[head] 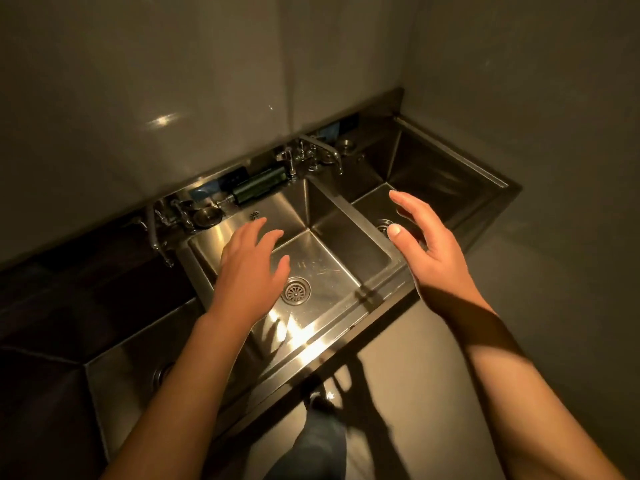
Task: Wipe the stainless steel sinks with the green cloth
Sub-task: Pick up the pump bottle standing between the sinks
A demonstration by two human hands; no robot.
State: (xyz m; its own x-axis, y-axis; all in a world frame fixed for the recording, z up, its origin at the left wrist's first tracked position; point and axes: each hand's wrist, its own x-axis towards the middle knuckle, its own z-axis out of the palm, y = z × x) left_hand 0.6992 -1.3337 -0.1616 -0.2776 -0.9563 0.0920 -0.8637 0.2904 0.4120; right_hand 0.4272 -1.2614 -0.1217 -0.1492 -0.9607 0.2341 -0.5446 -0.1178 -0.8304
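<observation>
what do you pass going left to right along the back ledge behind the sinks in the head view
left tap → round metal dish → dark green bottle lying on its side → middle tap → small round metal piece

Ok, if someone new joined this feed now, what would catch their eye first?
Two open, empty hands: the left hand spread over the brightly lit middle sink, the right hand above the divider and the right sink. Then the shiny drain in the middle sink's floor, just right of the left hand. No green cloth is in view.
</observation>
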